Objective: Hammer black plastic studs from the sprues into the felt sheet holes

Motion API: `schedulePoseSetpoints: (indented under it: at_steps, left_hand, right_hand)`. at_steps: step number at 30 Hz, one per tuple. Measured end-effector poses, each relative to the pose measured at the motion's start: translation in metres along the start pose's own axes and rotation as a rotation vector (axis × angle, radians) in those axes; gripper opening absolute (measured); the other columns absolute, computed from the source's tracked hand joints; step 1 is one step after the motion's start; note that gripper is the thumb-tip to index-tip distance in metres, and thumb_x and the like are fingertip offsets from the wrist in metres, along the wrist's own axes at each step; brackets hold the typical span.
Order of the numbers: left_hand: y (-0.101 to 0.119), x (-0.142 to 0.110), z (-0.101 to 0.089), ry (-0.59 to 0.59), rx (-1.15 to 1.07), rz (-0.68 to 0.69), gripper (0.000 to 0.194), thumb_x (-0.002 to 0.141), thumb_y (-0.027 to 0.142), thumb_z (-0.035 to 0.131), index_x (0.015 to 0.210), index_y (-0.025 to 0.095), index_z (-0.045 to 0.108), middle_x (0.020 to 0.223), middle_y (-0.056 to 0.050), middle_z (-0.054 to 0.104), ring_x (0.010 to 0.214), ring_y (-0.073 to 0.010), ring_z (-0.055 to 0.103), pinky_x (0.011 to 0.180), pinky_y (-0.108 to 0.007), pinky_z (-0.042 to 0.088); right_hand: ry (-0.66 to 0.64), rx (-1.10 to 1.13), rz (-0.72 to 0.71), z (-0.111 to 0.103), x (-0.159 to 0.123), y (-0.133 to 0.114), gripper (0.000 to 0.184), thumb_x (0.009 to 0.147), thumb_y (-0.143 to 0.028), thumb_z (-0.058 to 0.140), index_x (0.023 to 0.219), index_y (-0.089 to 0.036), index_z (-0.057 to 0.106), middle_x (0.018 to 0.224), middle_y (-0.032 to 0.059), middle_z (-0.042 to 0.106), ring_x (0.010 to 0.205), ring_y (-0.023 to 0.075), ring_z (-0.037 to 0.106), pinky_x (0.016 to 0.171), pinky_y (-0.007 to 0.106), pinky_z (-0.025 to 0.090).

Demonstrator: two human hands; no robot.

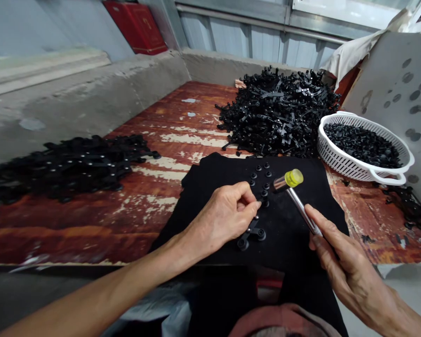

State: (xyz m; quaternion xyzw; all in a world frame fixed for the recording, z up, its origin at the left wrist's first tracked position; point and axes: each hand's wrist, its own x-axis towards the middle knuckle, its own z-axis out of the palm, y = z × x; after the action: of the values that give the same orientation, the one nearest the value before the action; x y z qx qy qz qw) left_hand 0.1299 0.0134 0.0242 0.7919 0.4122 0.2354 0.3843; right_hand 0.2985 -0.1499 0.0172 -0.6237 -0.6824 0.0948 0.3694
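My left hand (226,213) rests on a black cloth (294,248), fingers pinched on a small black plastic part (251,231) with round ends. My right hand (340,255) grips the metal handle of a small hammer (293,187) with a yellow head, held just above the cloth. Several little black caps (263,180) lie on the cloth beyond my left fingers.
A worn red wooden tabletop (133,187) carries a heap of black plastic parts (277,112) at the back, another flatter heap (66,166) on the left, and a white basket (366,171) of small black caps on the right. A grey board (400,93) stands behind the basket.
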Motion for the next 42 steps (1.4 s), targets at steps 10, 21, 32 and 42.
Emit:
schedulePoseSetpoints:
  at_steps: [10,21,32,42]
  left_hand:
    - [0.003,-0.008,0.005,0.075,0.057,0.056,0.017,0.074,0.027,0.053,0.059,0.019,0.052,0.044,0.005,0.046,0.04,-0.0071,0.039,0.04,-0.019,0.029]
    - [-0.003,-0.003,-0.001,0.033,0.046,0.123,0.018,0.075,0.029,0.053,0.06,0.018,0.053,0.048,0.005,0.049,0.042,-0.0068,0.041,0.041,-0.018,0.032]
    - [-0.005,0.0,-0.005,-0.035,0.028,0.135,0.016,0.075,0.027,0.055,0.061,0.019,0.055,0.048,0.005,0.052,0.042,-0.0072,0.044,0.043,-0.019,0.034]
    - [-0.007,0.002,-0.005,-0.027,0.058,0.145,0.017,0.075,0.026,0.055,0.061,0.018,0.056,0.05,0.004,0.052,0.045,-0.0077,0.045,0.043,-0.019,0.034]
  right_hand:
    - [-0.007,0.03,-0.01,0.0,0.0,0.0,0.061,0.093,-0.005,0.04,0.149,-0.027,0.032,0.084,0.0027,0.065,0.077,0.0133,0.067,0.075,0.024,0.059]
    - [-0.005,-0.002,-0.005,-0.001,0.0,0.0,0.058,0.093,-0.006,0.04,0.148,-0.023,0.035,0.082,0.004,0.066,0.084,0.0165,0.07,0.079,0.029,0.06]
    - [-0.008,-0.001,0.005,-0.001,-0.001,0.0,0.057,0.093,-0.006,0.039,0.148,-0.023,0.035,0.077,0.0026,0.063,0.088,0.0169,0.07,0.079,0.028,0.06]
    - [-0.023,0.012,0.019,0.001,-0.002,0.002,0.061,0.094,-0.005,0.04,0.15,-0.028,0.03,0.081,0.0019,0.063,0.092,0.0155,0.069,0.085,0.028,0.058]
